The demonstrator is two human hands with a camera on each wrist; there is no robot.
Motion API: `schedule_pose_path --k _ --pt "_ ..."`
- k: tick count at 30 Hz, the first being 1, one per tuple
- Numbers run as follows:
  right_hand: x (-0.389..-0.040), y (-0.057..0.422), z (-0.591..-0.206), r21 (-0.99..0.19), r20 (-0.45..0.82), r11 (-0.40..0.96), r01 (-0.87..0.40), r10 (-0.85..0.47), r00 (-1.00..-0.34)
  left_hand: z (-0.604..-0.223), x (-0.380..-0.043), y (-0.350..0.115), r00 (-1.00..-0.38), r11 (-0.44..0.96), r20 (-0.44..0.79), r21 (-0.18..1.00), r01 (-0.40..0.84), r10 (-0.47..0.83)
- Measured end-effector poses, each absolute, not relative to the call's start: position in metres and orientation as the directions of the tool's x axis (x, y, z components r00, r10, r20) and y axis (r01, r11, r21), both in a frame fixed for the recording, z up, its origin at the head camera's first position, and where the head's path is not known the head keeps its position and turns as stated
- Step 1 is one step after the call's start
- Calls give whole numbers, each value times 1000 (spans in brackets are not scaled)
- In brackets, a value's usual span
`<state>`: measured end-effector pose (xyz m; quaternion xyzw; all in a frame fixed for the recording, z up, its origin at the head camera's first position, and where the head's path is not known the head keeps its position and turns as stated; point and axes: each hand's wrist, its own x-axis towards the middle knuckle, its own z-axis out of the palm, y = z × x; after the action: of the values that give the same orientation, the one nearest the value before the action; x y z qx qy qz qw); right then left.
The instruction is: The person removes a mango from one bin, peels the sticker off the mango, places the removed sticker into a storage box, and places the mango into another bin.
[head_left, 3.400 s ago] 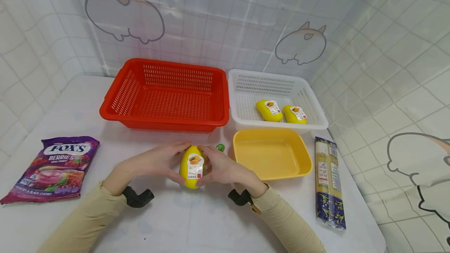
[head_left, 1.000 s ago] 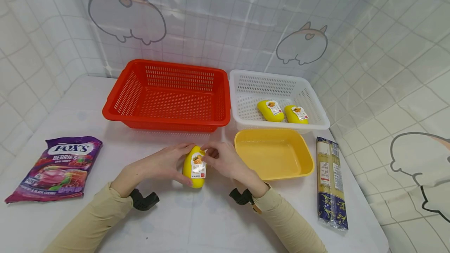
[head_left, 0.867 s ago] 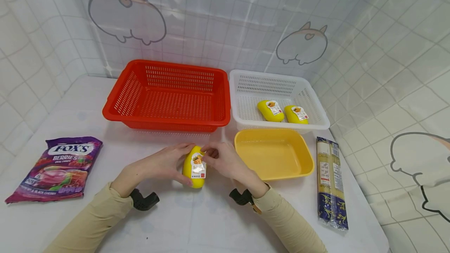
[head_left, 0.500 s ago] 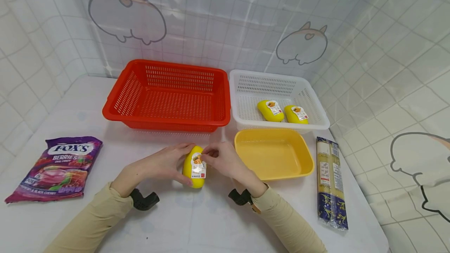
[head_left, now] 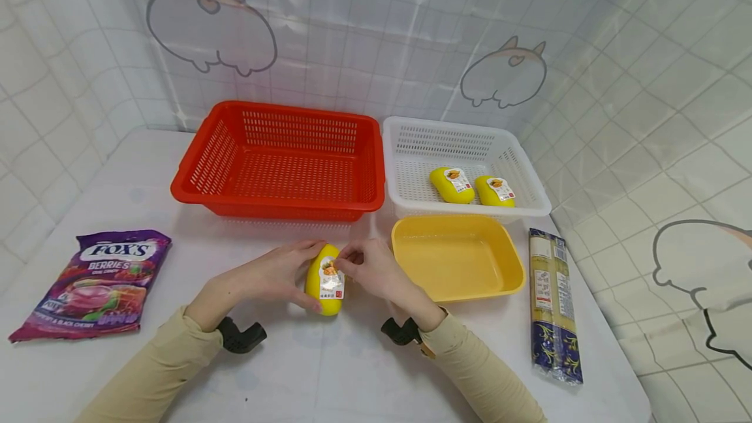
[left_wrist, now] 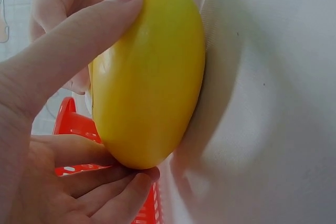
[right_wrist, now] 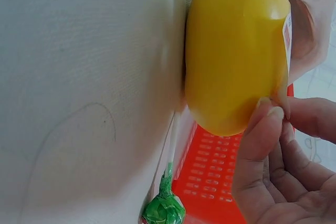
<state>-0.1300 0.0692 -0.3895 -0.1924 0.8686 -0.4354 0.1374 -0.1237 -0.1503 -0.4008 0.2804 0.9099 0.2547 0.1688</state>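
Observation:
A yellow mango (head_left: 314,282) lies on the white table, between my two hands. My left hand (head_left: 273,276) grips it from the left, thumb (left_wrist: 100,30) near one end and fingers (left_wrist: 100,187) around the other. On its upper face is a white label (head_left: 330,286) with a fruit picture. With thumb and index finger, my right hand (head_left: 376,269) pinches the label's edge, which stands slightly off the skin in the right wrist view. Just past that hand lies a green-wrapped lollipop (right_wrist: 164,207), hidden in the head view.
A red basket (head_left: 282,207) stands behind the hands. Right of it, a white basket (head_left: 405,198) holds two labelled mangoes (head_left: 451,189). A yellow tray (head_left: 452,266) sits before it. A purple candy bag (head_left: 96,282) lies left, a noodle pack (head_left: 552,305) right.
Earlier both hands held the mango's sides; my right hand has since shifted onto the label's edge and pinches it. The mango has turned slightly. Over the last second the hands barely move.

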Motion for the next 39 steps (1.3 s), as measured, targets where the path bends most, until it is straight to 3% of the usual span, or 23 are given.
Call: schedule_pose_path --k 27,39 --pt "-126 68 -389 -827 -82 528 -192 -451 -889 -398 -122 -151 -779 711 -179 565 419 601" --pt "-124 67 -389 -804 -47 545 -240 -461 -886 -398 -122 -151 -778 712 -178 560 424 603"
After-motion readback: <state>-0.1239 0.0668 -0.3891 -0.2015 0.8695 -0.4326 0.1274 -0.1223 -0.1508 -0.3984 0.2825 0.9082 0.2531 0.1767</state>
